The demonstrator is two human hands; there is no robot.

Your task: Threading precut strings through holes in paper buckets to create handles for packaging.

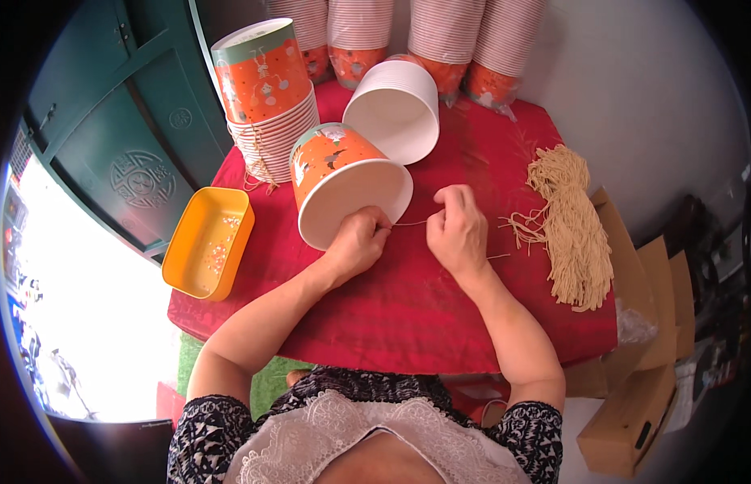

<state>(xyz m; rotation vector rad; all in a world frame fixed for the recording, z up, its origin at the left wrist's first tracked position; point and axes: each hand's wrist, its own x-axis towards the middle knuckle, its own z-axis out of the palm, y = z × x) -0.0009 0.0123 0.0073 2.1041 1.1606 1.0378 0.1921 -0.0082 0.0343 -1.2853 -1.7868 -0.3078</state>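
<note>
An orange paper bucket [337, 153] with a green band and printed figures lies tipped on its side, its white open mouth turned toward me. At the lower right of that mouth, my left hand [361, 240] is closed in a pinch on a thin beige string [409, 223]. The string stretches across to my right hand [458, 230], which is closed on it just right of the bucket, and a loose tail shows beyond that wrist. Whether the string passes through the bucket's wall is hidden by my left fingers.
Behind lies a white-mouthed bucket [396, 109]. Nested buckets [271, 121] with dangling strings stand at left, near a yellow tub [178, 258] holding small pale bits. A bundle of beige strings [581, 242] lies right on the red tablecloth [440, 323]. Bagged bucket stacks [444, 32] line the back.
</note>
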